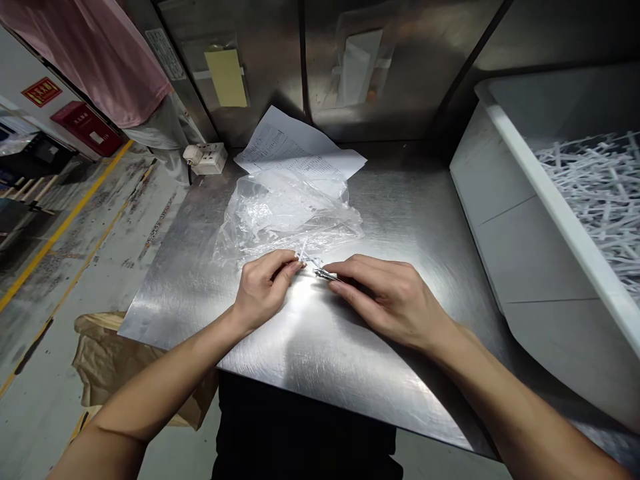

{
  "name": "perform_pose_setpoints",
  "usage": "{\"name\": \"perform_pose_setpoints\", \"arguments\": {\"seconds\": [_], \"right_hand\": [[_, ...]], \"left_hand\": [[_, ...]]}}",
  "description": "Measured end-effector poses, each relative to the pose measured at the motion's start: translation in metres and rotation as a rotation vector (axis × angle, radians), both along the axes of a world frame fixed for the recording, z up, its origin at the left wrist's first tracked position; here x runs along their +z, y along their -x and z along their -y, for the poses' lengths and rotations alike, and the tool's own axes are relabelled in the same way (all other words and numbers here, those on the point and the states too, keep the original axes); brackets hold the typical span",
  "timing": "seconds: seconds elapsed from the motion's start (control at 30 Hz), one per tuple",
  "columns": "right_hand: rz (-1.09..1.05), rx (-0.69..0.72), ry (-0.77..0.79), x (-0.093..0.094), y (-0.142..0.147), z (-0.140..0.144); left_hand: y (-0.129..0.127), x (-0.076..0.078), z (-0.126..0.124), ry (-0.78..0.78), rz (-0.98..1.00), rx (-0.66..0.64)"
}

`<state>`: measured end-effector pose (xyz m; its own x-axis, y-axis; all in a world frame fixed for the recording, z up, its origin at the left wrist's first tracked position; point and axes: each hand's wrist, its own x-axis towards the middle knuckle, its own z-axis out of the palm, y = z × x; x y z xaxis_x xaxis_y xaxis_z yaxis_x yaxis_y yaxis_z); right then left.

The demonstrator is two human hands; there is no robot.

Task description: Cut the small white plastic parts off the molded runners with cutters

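Observation:
Between the thumb and fingertips of my left hand [265,283] is a small white plastic piece [303,254] with thin arms. My right hand [385,293] pinches a nail clipper [325,274], its shiny metal jaws pointing left at the plastic piece. The clipper's jaws are very close to one of the thin arms; whether they touch it I cannot tell. Both hands are just above the steel table [300,360]. Right behind them lies a crumpled clear plastic bag [290,207] with pale contents that I cannot make out.
A large grey-white bin [545,260] on the right holds many thin white plastic pieces [595,193]. Printed sheets [295,150] lie behind the bag. A white power socket block [207,158] sits at the table's back left corner. A brown paper bag [100,360] is on the floor, left.

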<state>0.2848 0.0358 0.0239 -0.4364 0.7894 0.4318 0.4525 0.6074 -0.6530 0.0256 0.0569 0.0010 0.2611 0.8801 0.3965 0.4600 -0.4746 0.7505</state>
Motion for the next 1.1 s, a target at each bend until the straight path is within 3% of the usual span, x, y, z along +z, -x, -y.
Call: {"name": "perform_pose_setpoints", "arguments": {"seconds": [0.43, 1.1], "right_hand": [[-0.036, -0.009, 0.152, 0.012, -0.002, 0.002], [0.037, 0.033, 0.064, 0.019, -0.011, 0.005]], "left_hand": [[0.001, 0.0, -0.001, -0.074, 0.015, -0.046], [0.001, 0.005, -0.003, -0.192, 0.049, -0.15]]}}
